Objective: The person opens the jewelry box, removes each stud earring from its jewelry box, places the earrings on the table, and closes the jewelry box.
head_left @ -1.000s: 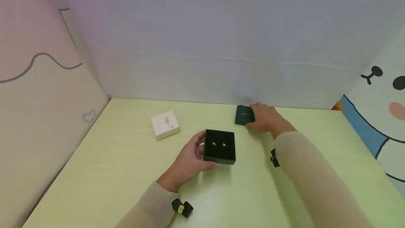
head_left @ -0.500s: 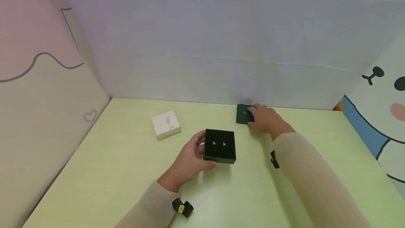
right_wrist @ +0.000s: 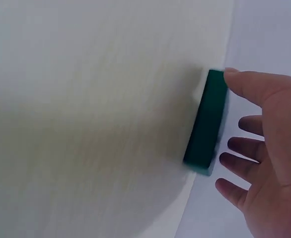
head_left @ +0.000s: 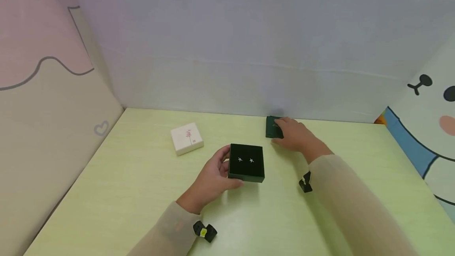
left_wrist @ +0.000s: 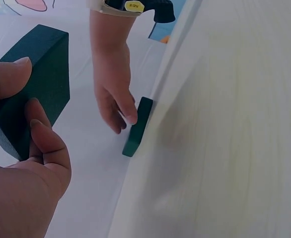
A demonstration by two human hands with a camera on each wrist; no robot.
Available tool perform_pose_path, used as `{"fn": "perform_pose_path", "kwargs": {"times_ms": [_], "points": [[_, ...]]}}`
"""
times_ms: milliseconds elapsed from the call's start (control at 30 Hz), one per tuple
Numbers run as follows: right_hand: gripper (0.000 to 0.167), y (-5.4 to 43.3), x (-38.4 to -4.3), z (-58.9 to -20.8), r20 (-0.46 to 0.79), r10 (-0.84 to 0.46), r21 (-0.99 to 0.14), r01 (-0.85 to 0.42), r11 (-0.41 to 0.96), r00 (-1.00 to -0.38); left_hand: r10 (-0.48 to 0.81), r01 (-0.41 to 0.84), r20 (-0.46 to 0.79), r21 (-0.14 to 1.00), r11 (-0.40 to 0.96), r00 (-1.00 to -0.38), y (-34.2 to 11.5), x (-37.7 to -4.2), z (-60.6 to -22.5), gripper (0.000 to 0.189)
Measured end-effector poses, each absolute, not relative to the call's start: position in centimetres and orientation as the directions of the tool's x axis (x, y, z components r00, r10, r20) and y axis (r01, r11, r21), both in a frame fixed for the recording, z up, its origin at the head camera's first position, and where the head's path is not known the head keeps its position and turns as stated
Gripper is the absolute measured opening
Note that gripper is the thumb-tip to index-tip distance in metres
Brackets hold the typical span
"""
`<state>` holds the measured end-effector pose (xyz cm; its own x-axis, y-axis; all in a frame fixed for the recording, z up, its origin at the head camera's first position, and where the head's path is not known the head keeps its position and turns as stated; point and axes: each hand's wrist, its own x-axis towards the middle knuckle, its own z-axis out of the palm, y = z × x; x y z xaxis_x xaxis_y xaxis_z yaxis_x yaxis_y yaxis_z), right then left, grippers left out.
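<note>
My left hand (head_left: 211, 179) grips a dark green jewelry box (head_left: 246, 173) by its left side, above the table. Its top is uncovered, and two small star-shaped stud earrings (head_left: 251, 160) sit on the black insert. The left wrist view shows thumb and fingers around the box (left_wrist: 48, 74). Near the back edge, the green box lid (head_left: 272, 128) with gold lettering lies on the table. Over its right part is my right hand (head_left: 300, 137). In the right wrist view the fingers hang loosely bent off the lid (right_wrist: 207, 119), with the thumb at its upper corner.
A small white box (head_left: 187, 138) with a pink flower print lies on the pale yellow table (head_left: 117, 192), left of the back middle. A white cloth wall (head_left: 227, 50) rises behind the table's back edge, with printed panels at both sides.
The green lid has shifted slightly toward the back, and my right hand has loosened from it. My left hand holds the jewelry box in nearly the same place.
</note>
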<state>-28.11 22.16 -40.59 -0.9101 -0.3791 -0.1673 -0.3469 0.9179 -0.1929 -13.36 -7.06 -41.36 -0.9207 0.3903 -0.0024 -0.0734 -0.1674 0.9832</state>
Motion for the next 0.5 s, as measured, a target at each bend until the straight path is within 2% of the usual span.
{"fn": "perform_pose_path", "kwargs": {"times_ms": [267, 500], "points": [[0.067, 20.6, -25.1, -39.3, -0.069, -0.377, -0.423, -0.316, 0.849, -0.924, 0.402, -0.066, 0.014, 0.981, -0.185, -0.915, -7.1, -13.4, -41.6, 0.103], [0.047, 18.6, -22.0, -37.0, 0.017, -0.387, -0.533, -0.336, 0.776, -0.922, 0.398, -0.054, 0.029, 0.979, -0.196, -0.917, -7.2, -13.5, -41.6, 0.102]]}}
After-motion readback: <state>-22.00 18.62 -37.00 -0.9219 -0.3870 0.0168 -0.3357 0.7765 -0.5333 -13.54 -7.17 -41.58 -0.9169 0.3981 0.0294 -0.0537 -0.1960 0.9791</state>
